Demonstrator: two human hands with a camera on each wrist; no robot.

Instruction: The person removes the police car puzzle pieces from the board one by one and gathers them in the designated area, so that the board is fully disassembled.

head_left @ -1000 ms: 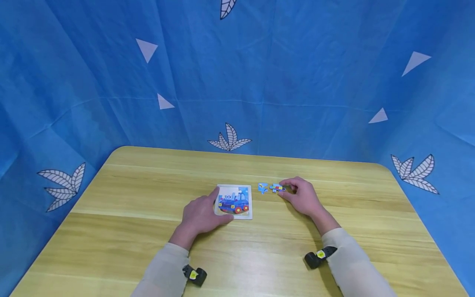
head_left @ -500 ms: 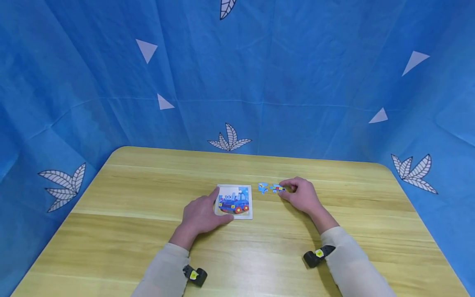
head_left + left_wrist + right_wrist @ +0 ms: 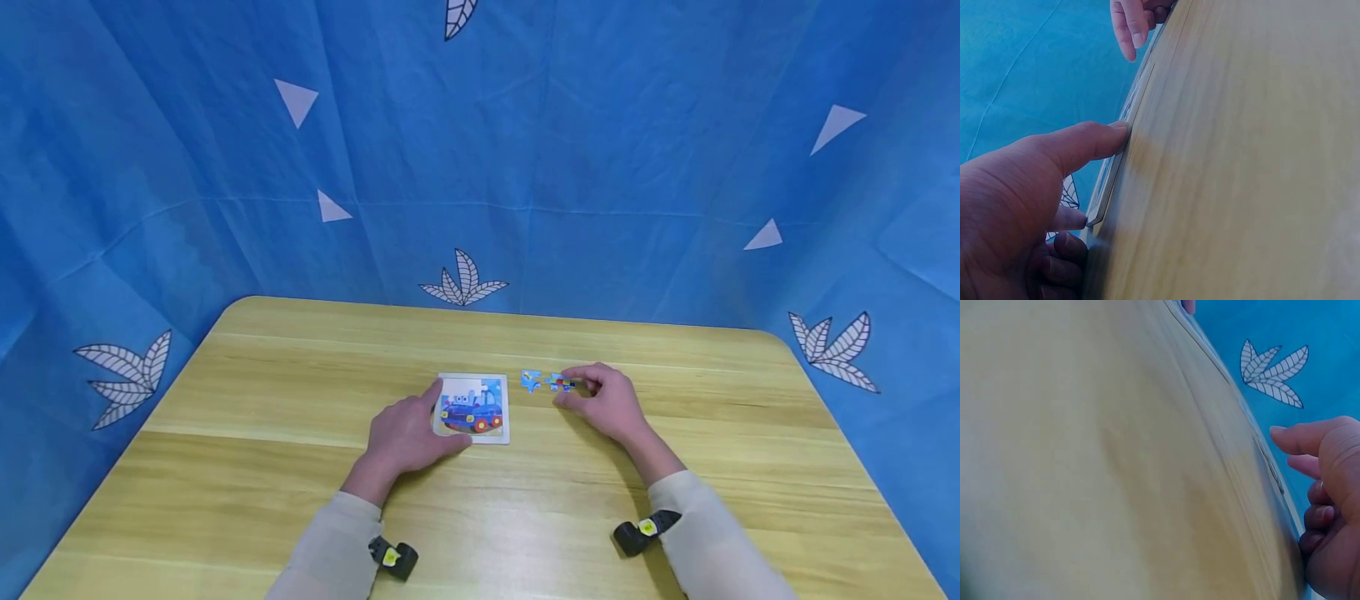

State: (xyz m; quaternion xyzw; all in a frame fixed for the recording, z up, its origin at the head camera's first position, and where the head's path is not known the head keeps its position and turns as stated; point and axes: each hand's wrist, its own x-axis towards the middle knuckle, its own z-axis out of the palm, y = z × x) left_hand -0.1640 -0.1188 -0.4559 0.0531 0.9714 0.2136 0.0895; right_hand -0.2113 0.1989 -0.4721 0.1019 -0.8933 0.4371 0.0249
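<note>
A square jigsaw puzzle tray [image 3: 507, 412] with a blue car picture lies flat, a white unfilled patch at its upper left. My left hand [image 3: 407, 432] holds its left end, forefinger at the far corner and thumb along the near rim. In the left wrist view the thumb [image 3: 1094, 140] presses that rim. To the right lie two joined-looking bits: a light blue puzzle piece [image 3: 529, 377] and a multicoloured puzzle piece [image 3: 558, 382]. Around the latter, my right hand [image 3: 609, 404] spreads forefinger and thumb; in the right wrist view the thumb [image 3: 1300, 439] hovers above the tabletop.
Everything lies on a pale wooden table [image 3: 315, 358] with rounded far corners. A blue patterned curtain [image 3: 615, 183] hangs behind it and along both sides. Each sleeve carries a small black wrist camera, left [image 3: 405, 560] and right [image 3: 632, 537].
My right thumb has moved toward me and left, away from the multicoloured puzzle piece, widening the gap to the forefinger. The left hand and the puzzle tray stay where they were.
</note>
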